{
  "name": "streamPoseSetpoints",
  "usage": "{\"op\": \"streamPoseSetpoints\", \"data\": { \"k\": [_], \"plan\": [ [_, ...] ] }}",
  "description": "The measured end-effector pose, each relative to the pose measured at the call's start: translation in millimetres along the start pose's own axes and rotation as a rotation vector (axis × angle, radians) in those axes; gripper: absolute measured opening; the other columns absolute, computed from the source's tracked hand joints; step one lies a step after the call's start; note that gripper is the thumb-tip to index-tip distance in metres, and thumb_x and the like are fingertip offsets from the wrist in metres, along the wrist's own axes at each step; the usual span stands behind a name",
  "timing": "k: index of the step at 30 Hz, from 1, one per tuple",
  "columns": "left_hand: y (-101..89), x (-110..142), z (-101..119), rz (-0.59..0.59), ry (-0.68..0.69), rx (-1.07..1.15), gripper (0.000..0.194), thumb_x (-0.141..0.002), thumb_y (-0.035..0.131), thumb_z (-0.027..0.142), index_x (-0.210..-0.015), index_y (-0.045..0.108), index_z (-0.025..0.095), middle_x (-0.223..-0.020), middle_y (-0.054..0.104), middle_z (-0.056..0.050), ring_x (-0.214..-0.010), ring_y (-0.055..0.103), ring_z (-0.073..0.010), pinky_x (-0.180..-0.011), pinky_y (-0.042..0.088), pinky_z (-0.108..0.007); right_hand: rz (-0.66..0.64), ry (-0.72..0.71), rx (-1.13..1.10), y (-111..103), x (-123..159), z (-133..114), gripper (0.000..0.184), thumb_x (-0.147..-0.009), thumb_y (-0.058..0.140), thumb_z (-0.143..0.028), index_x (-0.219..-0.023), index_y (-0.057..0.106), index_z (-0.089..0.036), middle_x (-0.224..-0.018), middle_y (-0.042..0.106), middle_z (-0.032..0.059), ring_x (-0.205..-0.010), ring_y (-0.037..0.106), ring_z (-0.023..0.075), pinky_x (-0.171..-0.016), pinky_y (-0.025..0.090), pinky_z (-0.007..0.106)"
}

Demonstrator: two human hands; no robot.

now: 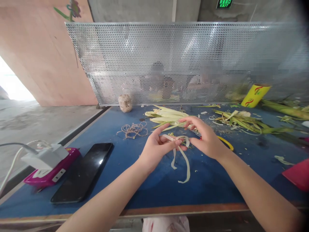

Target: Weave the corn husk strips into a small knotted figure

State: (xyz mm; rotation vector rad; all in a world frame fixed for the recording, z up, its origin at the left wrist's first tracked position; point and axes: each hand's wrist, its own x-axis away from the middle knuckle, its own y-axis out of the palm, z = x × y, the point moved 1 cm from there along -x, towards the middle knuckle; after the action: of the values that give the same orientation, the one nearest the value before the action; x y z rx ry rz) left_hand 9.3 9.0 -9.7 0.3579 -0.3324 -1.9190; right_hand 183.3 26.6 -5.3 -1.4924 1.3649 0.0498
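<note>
My left hand (156, 146) and my right hand (205, 137) meet above the blue table (135, 190), both pinching pale strips of corn husk (183, 161). The strips loop between my fingers and two ends hang down toward the table. My left thumb and fingers press the loop from the left. My right fingers curl over it from the right, some of them spread upward. A pile of whole pale husk leaves (166, 116) lies just behind my hands.
A black phone (83, 172) and a magenta power strip with a white charger (48, 167) lie at the left. Loose twine (132, 130) and a twine ball (125, 103) sit farther back. Green husks (246, 122), a yellow cup (255, 95), yellow-handled scissors (227, 143) and a red object (296, 174) are on the right. A perforated metal screen (183, 61) stands behind.
</note>
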Motion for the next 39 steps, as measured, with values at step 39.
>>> {"op": "streamPoseSetpoints", "data": {
  "k": [39],
  "plan": [
    [-5.1,0.0,-1.6,0.092,0.211,-0.398,0.075,-0.084,0.049,0.028,-0.143,0.002,0.024,-0.065,0.059,0.001,-0.054,0.055,-0.0119,-0.052,0.051,-0.027,-0.237,0.454,-0.79,33.0,1.0,-7.5,0.03,-0.074,0.063,-0.035,-0.101,0.058,-0.022,-0.079,0.06,0.0004,-0.062,0.054,0.0097,-0.055,0.042,0.022]
  ]
}}
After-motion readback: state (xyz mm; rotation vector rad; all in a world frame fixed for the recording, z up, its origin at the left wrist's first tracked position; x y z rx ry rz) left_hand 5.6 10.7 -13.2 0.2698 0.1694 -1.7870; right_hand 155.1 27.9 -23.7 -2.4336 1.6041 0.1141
